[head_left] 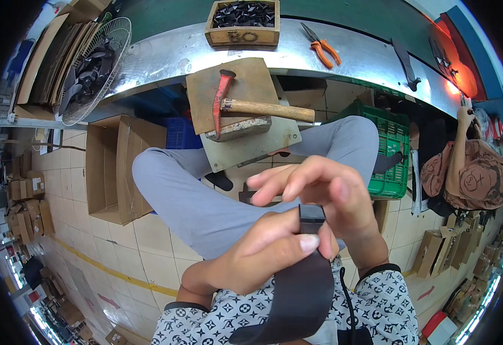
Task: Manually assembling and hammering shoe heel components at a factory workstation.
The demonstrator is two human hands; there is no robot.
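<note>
My left hand (263,253) is closed around a dark, flat, curved piece (302,293), its thumb pressed on the face near a squared upper end. The piece broadens and bends toward my lap; its exact kind is unclear. Close above that squared end, my right hand (335,195) has its fingers bent but apart, with nothing seen in them. Beyond both hands, a hammer (263,107) with a red head and wooden handle rests on a block (240,131) and a brown square plate (202,89).
On the metal-edged bench (171,49) are a wooden box (243,38) of small black parts, orange-handled pliers (320,46) and a dark blade-like piece (404,60). A wire basket (122,57) holds dark pieces. A cardboard box (104,172) and green crate (392,155) flank my legs. Another person's arm (458,144) shows at right.
</note>
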